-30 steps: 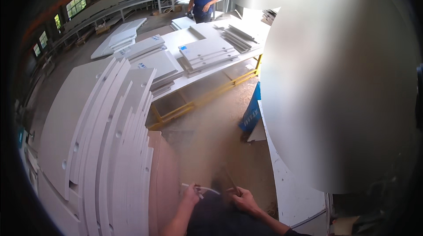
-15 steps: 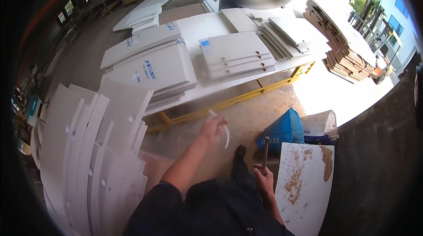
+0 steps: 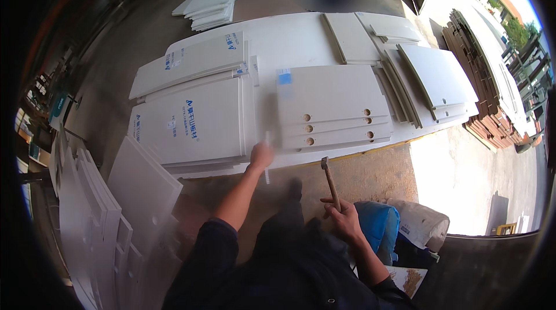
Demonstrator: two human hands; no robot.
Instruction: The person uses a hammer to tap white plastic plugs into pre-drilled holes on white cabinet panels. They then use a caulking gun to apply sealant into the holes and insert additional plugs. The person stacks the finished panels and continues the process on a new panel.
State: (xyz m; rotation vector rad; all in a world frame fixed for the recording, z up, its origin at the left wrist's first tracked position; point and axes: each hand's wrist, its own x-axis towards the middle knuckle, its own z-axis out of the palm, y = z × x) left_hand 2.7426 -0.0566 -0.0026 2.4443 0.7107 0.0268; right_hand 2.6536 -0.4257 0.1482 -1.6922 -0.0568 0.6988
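Your left hand (image 3: 262,155) holds a blurred white strip (image 3: 267,177), your right hand (image 3: 343,219) a hammer (image 3: 330,181); blue-lettered panels (image 3: 191,119) lie left of them, drilled panels (image 3: 333,93) ahead.

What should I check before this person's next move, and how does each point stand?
1. Hammer in the right hand: ok, head up.
2. Left hand free: not ok, it holds a white strip.
3. Panels with round holes lying flat on the table: ok.
4. Left hand clear of the table: cannot tell, they overlap in view.
5. Boards at lower left steady: cannot tell.
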